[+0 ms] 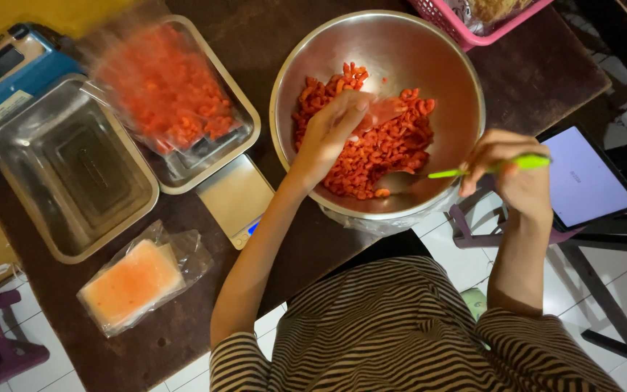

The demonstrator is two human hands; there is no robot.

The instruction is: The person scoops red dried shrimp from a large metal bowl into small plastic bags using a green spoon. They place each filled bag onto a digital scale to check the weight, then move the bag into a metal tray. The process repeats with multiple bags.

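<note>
A big steel bowl (451,65) on the dark table holds red-orange curled snacks (379,152). My left hand (328,134) reaches into the bowl and pinches what looks like a small clear plastic bag (384,112), which is blurred. My right hand (511,174) is at the bowl's right rim, closed on the green handle of a spoon (473,170). The spoon's metal end lies among the snacks.
A metal tray (244,134) with filled snack bags sits on a small digital scale (237,196). An empty metal tray (74,167), a stack of clear bags (136,279), a blue sealing machine (1,72), a pink basket (466,29), a tablet (585,178) and a purple stool (1,348) surround them.
</note>
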